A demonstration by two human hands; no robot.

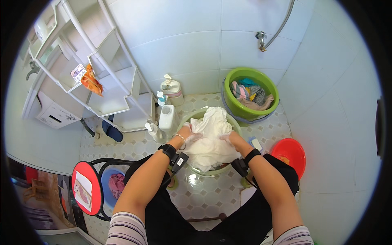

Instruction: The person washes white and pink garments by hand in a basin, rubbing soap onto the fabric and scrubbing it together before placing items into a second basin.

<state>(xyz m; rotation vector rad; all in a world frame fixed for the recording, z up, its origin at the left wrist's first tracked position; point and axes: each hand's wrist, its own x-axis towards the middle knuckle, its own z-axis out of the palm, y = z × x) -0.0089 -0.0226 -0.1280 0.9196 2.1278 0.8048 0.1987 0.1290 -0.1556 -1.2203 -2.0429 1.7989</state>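
Observation:
A bunched white wet cloth fills a pale green basin on the tiled floor between my knees. My left hand holds the cloth at its left side, with suds on the fingers. At its right side my right hand grips it too, the fingers partly hidden in the folds. Darker fabric or water shows at the basin's near edge, too little to tell.
White pump bottles and an open-topped white jug stand left of the basin. A green bucket of clothes is behind right, a red basin right, a scrubbing brush between. Left are a white shelf rack and a red-topped stool.

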